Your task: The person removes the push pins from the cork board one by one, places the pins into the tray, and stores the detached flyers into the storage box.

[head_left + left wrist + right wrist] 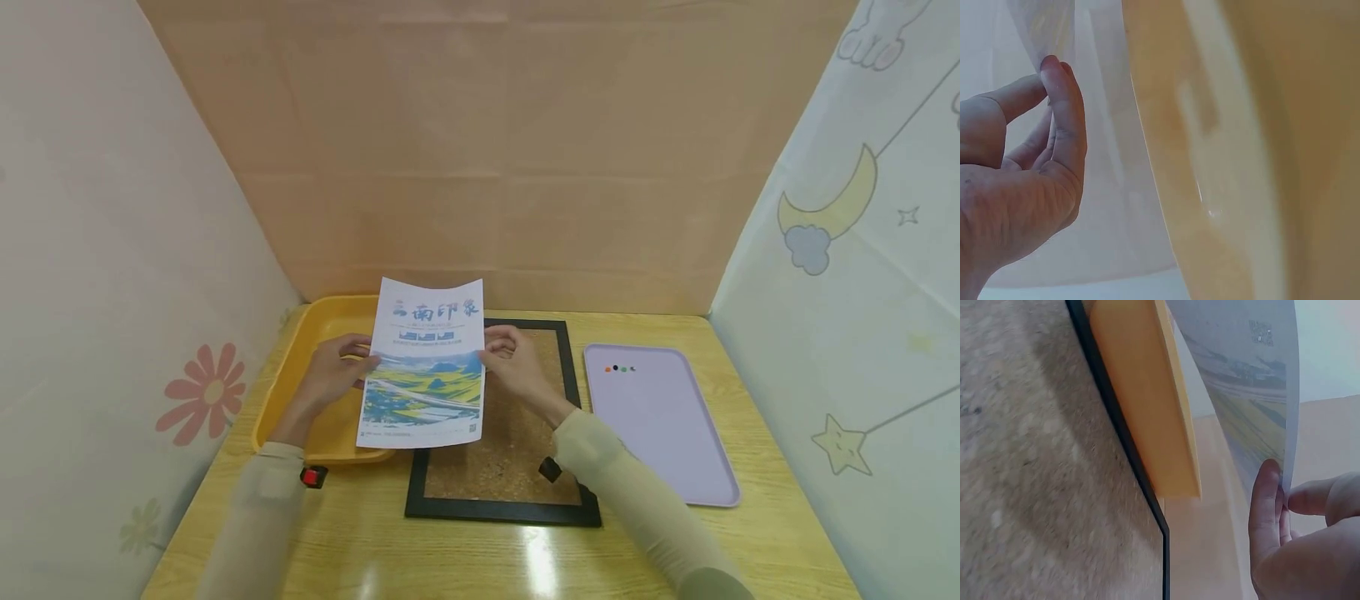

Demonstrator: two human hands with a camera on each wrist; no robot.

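A printed paper poster with a landscape picture and large Chinese characters is held up between both hands. My left hand pinches its left edge between thumb and fingers, over the yellow tray. On the opposite edge my right hand pinches the sheet, above the corkboard. The black-framed corkboard lies flat on the table, its upper left part hidden behind the poster. In the left wrist view the thumb and fingers meet at the paper's edge.
At the left stands the yellow tray, partly behind the poster and tucked against the corkboard. A lilac tray lies at the right, with several small coloured pins near its back left corner. Walls of fabric or paper enclose the table.
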